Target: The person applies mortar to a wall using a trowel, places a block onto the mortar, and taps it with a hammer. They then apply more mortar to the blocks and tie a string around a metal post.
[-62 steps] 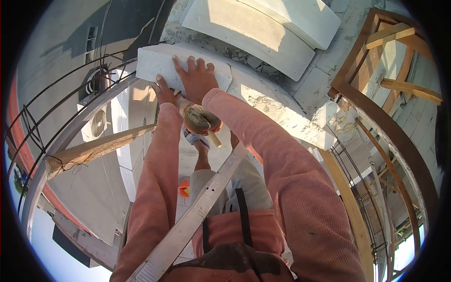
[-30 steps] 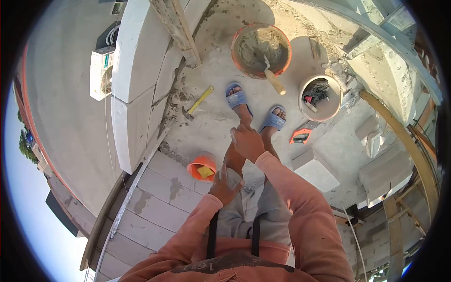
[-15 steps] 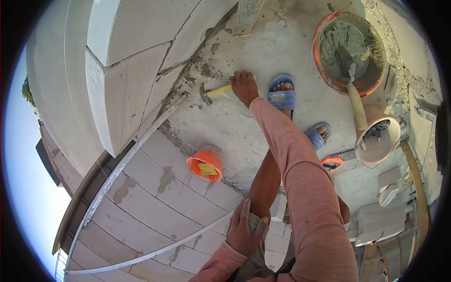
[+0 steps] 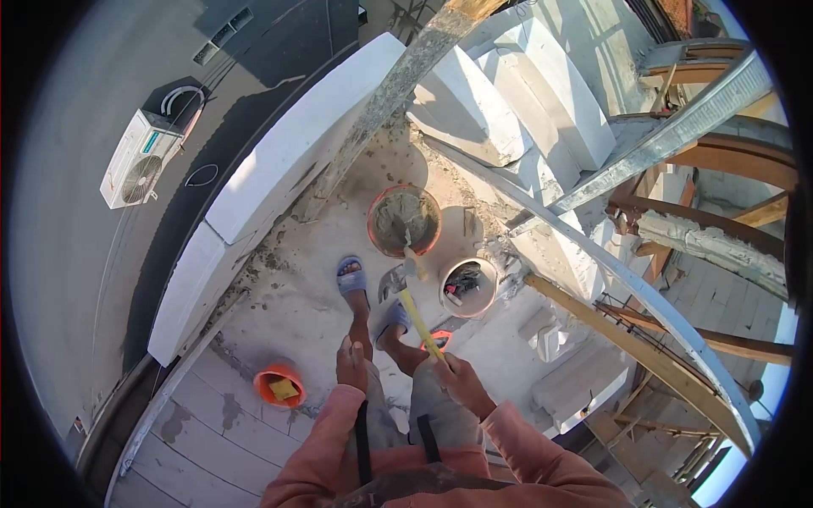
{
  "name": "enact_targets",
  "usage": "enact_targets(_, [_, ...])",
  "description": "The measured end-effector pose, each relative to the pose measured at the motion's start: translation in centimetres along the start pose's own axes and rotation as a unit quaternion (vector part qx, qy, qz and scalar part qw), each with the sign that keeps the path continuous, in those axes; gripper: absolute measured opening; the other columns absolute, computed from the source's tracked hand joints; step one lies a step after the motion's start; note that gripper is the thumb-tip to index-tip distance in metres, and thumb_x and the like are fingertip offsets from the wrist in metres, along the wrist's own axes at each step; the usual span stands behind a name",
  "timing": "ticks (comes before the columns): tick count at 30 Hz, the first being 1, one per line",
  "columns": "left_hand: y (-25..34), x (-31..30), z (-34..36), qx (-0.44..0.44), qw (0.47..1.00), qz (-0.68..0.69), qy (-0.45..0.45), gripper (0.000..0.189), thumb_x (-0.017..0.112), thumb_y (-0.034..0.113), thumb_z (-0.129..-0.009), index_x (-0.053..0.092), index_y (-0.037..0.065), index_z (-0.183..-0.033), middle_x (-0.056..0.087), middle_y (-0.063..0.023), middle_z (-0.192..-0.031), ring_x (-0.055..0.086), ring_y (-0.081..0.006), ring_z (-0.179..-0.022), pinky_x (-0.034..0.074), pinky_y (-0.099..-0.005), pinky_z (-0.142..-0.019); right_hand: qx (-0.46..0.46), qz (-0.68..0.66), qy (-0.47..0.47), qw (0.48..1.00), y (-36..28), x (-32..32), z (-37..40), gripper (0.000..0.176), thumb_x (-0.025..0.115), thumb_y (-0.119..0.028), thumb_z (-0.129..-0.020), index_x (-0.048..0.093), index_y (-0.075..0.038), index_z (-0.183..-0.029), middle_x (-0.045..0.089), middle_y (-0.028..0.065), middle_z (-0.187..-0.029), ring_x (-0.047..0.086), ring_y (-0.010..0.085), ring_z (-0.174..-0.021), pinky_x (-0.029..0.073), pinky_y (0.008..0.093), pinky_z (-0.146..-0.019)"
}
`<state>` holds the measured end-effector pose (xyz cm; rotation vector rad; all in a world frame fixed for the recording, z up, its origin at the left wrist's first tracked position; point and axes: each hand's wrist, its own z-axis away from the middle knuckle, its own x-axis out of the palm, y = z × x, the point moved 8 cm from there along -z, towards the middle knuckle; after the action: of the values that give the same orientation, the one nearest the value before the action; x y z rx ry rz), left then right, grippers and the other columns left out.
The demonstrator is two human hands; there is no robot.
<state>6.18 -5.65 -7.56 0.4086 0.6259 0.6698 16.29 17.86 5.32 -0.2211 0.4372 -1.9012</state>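
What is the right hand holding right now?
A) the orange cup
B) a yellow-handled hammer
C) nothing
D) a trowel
B: the right hand is closed around the yellow handle of the hammer, whose head points away from the body. The trowel stands in the mortar bucket.

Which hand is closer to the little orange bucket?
Left. The left hand rests on the leg, just right of the orange bucket; the right hand is farther right, holding the yellow-handled hammer.
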Motion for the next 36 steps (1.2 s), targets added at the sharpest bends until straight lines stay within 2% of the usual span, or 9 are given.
enact_targets(2, [3.3,0.2,-2.0,0.013,0.997,0.074,-0.005,0.061,0.046,0.043,-0.103,0.049,-0.006,-0.140,0.052,-0.0280,-0.140,0.050,-0.0379,-0.131,0.035,-0.0405,-0.113,0.027,-0.161,0.079,0.983,-0.3,-3.9,7.3,0.046,0.051,-0.051,-0.102,0.057,-0.006,-0.092,0.046,-0.0013,-0.058,0.044,0.0074,-0.046,0.036,0.0256,-0.043])
enact_targets(7, [10.0,5.5,-9.4,-0.020,0.955,0.274,-0.112,0.063,0.055,0.049,-0.100,0.045,0.004,-0.143,0.058,-0.0121,-0.133,0.056,-0.0221,-0.121,0.043,-0.0356,-0.103,-0.165,-0.316,0.344,0.869,-2.4,-10.0,19.0,0.040,0.047,-0.044,-0.106,0.050,-0.005,-0.098,0.042,-0.0006,-0.057,0.042,0.0097,-0.042,0.037,0.0240,-0.041])
enact_targets(13, [24.6,11.2,-16.2,-0.063,0.922,0.342,-0.173,0.060,0.061,0.050,-0.095,0.043,0.019,-0.144,0.053,-0.0087,-0.141,0.053,-0.0258,-0.127,0.046,-0.0422,-0.099,-0.364,-0.299,0.518,0.714,-17.3,-21.7,16.3,0.048,0.047,-0.046,-0.105,0.052,0.001,-0.102,0.048,0.0032,-0.061,0.041,0.0095,-0.041,0.032,0.0239,-0.036])
enact_targets(18, [37.8,16.0,-20.3,-0.003,0.953,0.263,-0.150,0.088,0.068,0.056,-0.086,0.027,0.022,-0.156,0.033,-0.0091,-0.156,0.038,-0.0324,-0.140,0.043,-0.0493,-0.105,-0.395,-0.399,0.428,0.708,-29.4,-32.8,9.9,0.060,0.047,-0.053,-0.103,0.056,0.005,-0.112,0.049,0.0035,-0.061,0.041,0.0087,-0.042,0.032,0.0240,-0.037])
enact_targets(20, [39.2,18.0,-24.1,-0.087,0.952,0.286,-0.062,0.096,0.074,0.057,-0.080,0.025,0.025,-0.156,0.042,-0.0091,-0.147,0.047,-0.0340,-0.128,0.044,-0.0569,-0.098,-0.396,-0.376,0.435,0.716,-33.6,-37.7,4.9,0.063,0.047,-0.056,-0.102,0.056,0.006,-0.111,0.050,0.0036,-0.061,0.042,0.0089,-0.042,0.032,0.0242,-0.037])
enact_targets(26, [44.7,21.1,-28.0,-0.050,0.987,0.154,0.004,0.124,0.078,0.062,-0.075,0.006,0.010,-0.161,0.035,-0.0180,-0.155,0.041,-0.0366,-0.137,0.044,-0.0528,-0.100,-0.388,-0.324,0.269,0.819,-42.4,-45.1,-8.9,0.047,0.061,-0.045,-0.099,0.056,0.001,-0.096,0.052,0.0037,-0.059,0.045,0.0099,-0.041,0.038,0.0257,-0.039])
enact_targets(31, [45.8,23.3,-31.0,0.057,0.974,0.219,-0.021,0.115,0.076,0.046,-0.084,0.000,0.006,-0.160,0.035,-0.0187,-0.155,0.044,-0.0381,-0.135,0.045,-0.0484,-0.105,-0.422,-0.299,0.081,0.852,-44.2,-42.6,-15.4,0.029,0.071,-0.031,-0.094,0.059,-0.005,-0.097,0.048,-0.0023,-0.061,0.045,0.0059,-0.048,0.040,0.0233,-0.045])
enact_targets(34, [45.0,23.5,-30.6,0.043,0.968,0.247,0.003,0.109,0.076,0.042,-0.086,0.004,0.008,-0.160,0.036,-0.0180,-0.155,0.049,-0.0346,-0.131,0.047,-0.0467,-0.103,-0.346,-0.231,0.030,0.909,-43.8,-41.7,-16.4,0.025,0.066,-0.031,-0.097,0.059,-0.007,-0.092,0.049,-0.0029,-0.065,0.045,0.0077,-0.050,0.044,0.0262,-0.051])
enact_targets(36, [48.2,22.6,-26.6,0.001,0.961,0.276,-0.006,0.103,0.075,0.041,-0.087,0.008,0.010,-0.160,0.037,-0.0176,-0.154,0.052,-0.0312,-0.128,0.050,-0.0461,-0.101,-0.342,-0.101,0.096,0.929,-41.9,-42.2,-17.1,0.026,0.064,-0.030,-0.098,0.059,-0.005,-0.097,0.049,-0.0031,-0.067,0.044,0.0109,-0.050,0.045,0.0301,-0.053])
